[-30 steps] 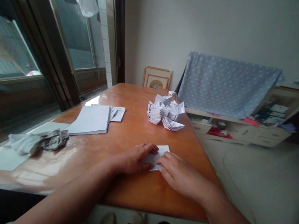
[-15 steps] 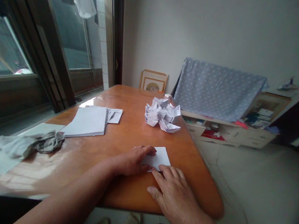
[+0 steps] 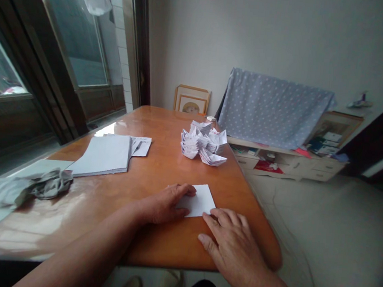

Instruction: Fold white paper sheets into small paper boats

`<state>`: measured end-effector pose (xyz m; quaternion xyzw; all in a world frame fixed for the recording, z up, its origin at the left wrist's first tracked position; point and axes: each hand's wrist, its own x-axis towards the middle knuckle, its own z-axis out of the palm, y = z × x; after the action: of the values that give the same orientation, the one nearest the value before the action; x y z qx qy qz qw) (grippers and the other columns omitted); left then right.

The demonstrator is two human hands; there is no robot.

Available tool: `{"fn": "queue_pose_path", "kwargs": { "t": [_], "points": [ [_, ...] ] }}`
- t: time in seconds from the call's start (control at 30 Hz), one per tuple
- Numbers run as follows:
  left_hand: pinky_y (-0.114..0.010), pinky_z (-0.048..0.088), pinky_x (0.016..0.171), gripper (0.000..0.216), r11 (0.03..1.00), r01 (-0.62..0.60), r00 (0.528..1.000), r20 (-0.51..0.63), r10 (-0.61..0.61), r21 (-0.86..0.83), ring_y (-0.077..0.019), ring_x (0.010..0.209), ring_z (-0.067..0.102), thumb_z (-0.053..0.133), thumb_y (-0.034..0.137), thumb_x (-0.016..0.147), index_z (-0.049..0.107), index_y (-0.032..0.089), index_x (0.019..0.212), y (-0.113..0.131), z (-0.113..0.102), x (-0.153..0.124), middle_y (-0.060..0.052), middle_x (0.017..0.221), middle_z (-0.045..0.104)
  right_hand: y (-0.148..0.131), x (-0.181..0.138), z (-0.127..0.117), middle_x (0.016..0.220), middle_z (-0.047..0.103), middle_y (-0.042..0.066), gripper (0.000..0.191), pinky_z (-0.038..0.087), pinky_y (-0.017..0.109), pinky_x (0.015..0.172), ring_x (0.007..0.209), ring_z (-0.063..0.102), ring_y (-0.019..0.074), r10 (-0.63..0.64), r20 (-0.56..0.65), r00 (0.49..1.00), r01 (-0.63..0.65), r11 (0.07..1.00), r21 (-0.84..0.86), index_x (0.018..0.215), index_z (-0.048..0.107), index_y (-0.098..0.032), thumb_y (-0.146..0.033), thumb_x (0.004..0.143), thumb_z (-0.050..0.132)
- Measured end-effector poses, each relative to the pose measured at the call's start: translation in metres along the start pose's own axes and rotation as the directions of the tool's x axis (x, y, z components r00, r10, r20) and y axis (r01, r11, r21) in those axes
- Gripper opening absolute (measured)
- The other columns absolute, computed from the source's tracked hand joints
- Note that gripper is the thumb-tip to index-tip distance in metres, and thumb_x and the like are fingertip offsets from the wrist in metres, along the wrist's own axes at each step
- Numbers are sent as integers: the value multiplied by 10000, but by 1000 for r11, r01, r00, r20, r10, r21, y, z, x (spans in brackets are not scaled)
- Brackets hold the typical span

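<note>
My left hand [image 3: 161, 206] lies on a white rectangular sheet of paper [image 3: 199, 201], and the sheet is flat on the orange varnished wooden desk [image 3: 168, 245], near the desk's front edge. The fingers of this hand stay close together and press flat on the left part of the sheet; they do not pinch it. My right hand [image 3: 235, 253] is at about 4 o'clock from the sheet. Its fingers are a little spread and lie flat, with the tips just at the sheet's lower right corner. At 12 o'clock, well apart, stands a pile of folded white paper boats [image 3: 202, 144]. A stack of white paper sheets [image 3: 102, 155] lies at 10 o'clock, and a crumpled gray cloth [image 3: 29, 186] at 9 o'clock.
</note>
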<state>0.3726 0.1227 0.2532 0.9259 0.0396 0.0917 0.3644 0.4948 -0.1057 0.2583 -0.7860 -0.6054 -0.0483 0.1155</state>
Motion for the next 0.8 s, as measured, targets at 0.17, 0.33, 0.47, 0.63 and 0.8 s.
{"fn": "queue_pose_path", "kwargs": {
  "t": [0.17,0.33,0.47,0.63,0.8],
  "points": [
    [-468,445,1086,462,1000,11,1000,15,-11,1,-278,1226,571,672,202,816,549,229,1261,1,-1,1,-101,1317,611,13,-7,1,1295,647,106,388,408,501,955,1155,552,325,67,-33,997,-68,997,-40,1318,638,-286,-454,990,520],
    [-451,447,1085,465,999,42,999,20,-42,-4,-281,1242,563,684,211,818,549,236,1262,-1,-1,2,-99,1333,602,27,-13,2,1239,659,99,368,421,500,937,1095,571,310,98,-77,992,-104,992,-73,1274,665,-277,-455,988,516],
    [-448,452,1079,460,999,35,999,11,-35,-16,-279,1231,570,691,211,816,555,242,1254,-2,0,2,-94,1324,606,29,-11,-2,1243,654,122,425,429,493,939,1089,566,315,96,-98,990,-103,993,-60,1293,647,-220,-479,979,526],
    [-449,457,1072,464,1000,29,999,13,-29,-10,-278,1218,575,688,212,814,553,232,1257,-1,-1,2,-95,1306,614,21,-3,-4,1253,648,107,355,431,454,956,1120,546,292,9,-74,997,-9,1000,2,1274,647,-210,-397,994,536],
    [-425,463,1066,461,999,6,1000,26,-5,-40,-254,1203,590,629,149,833,555,235,1280,-7,-3,2,-76,1304,631,15,3,-2,1125,684,91,240,410,476,965,1075,556,292,-26,-35,999,26,1000,-15,1155,690,-220,-340,980,579]
  ]
}}
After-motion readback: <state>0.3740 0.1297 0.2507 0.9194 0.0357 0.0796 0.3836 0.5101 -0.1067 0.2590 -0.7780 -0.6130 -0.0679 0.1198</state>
